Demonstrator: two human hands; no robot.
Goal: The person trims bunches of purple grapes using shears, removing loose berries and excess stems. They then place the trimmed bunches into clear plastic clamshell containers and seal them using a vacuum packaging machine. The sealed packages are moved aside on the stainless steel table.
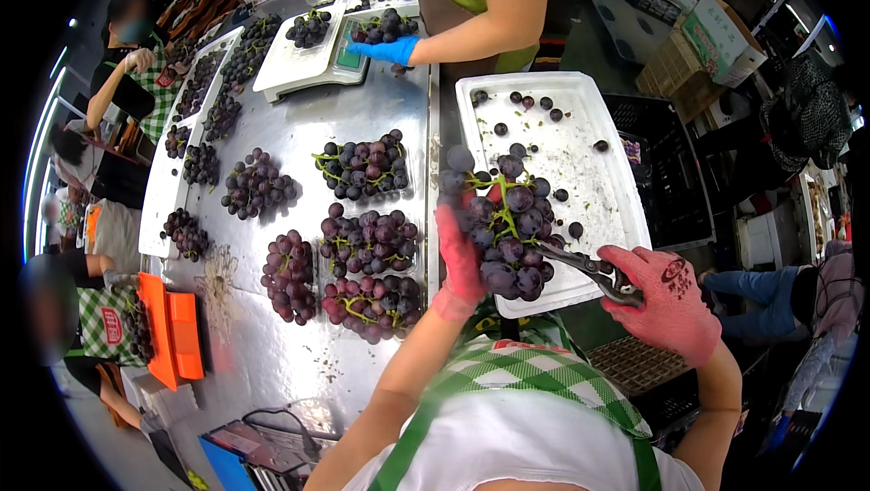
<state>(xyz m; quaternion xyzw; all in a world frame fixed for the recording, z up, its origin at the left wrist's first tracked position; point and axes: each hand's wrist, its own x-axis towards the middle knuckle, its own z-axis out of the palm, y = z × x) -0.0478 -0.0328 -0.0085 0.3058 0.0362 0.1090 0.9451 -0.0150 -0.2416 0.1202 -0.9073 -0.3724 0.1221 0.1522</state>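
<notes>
My left hand (459, 256), in a red glove, holds up a large bunch of dark purple grapes (520, 233) with green stems. Black-handled pruning snips (591, 270) are gripped in my right hand (663, 301), also gloved in red. Their blades reach into the lower right side of the bunch, and the tips are partly hidden among the grapes. Beneath the bunch lies a white plastic tray (615, 178) with loose grapes and bits of stem on its floor. Just left of my left hand, clear punnets hold grape bunches (370, 239).
Several bunches (257, 183) rest on the metal table (265, 355). A white scale (272, 73) stands at the far side, where a blue-gloved co-worker's hand (387, 51) holds grapes. Other people work along the left. An orange tray (173, 335) is at the left edge, black crates (659, 165) at the right.
</notes>
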